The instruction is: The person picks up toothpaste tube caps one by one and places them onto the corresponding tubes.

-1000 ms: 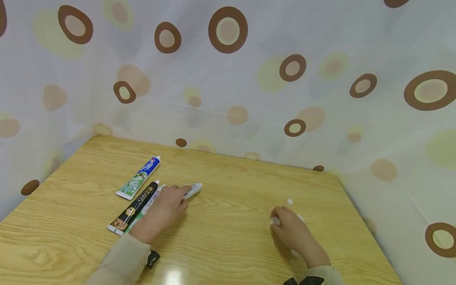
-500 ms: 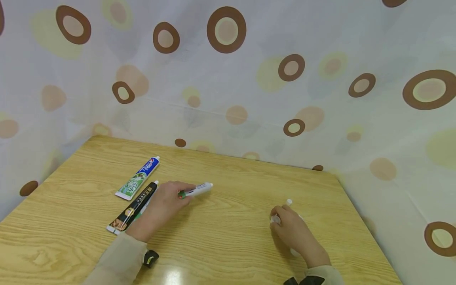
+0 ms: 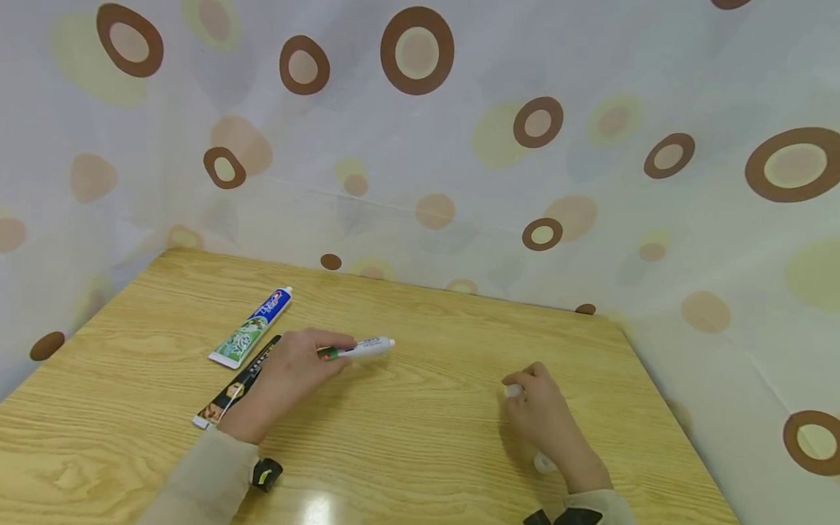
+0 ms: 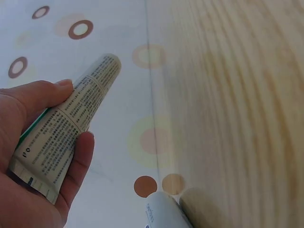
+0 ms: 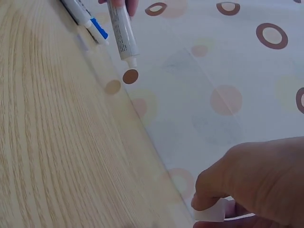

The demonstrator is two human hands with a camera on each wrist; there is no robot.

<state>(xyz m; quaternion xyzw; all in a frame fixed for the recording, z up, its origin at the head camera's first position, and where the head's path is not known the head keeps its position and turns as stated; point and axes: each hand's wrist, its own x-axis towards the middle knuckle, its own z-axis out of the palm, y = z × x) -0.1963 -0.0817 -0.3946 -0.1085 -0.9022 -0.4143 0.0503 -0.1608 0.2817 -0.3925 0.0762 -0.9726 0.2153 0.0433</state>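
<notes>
My left hand (image 3: 292, 375) grips a white toothpaste tube (image 3: 367, 348) with a green end, raised off the table, its nozzle end pointing right. In the left wrist view, small print covers the held tube (image 4: 66, 118), which lies between thumb and fingers. My right hand (image 3: 541, 405) pinches a small white cap (image 3: 514, 391) low over the table's right side; the right wrist view shows this cap (image 5: 210, 211) partly hidden by fingers. Another white cap-like piece (image 3: 543, 463) lies beside the right wrist.
A blue-and-green toothpaste tube (image 3: 252, 328) lies at the left on the wooden table (image 3: 420, 437). Beside it is a black tube (image 3: 232, 394), partly covered by my left arm. Another white tube (image 4: 164, 211) shows in the left wrist view. A patterned cloth (image 3: 420, 146) hangs behind.
My left hand has picked up the white tube from the table and lifted it. The right hand has lifted slightly with its cap; the loose cap seen behind it earlier is no longer visible.
</notes>
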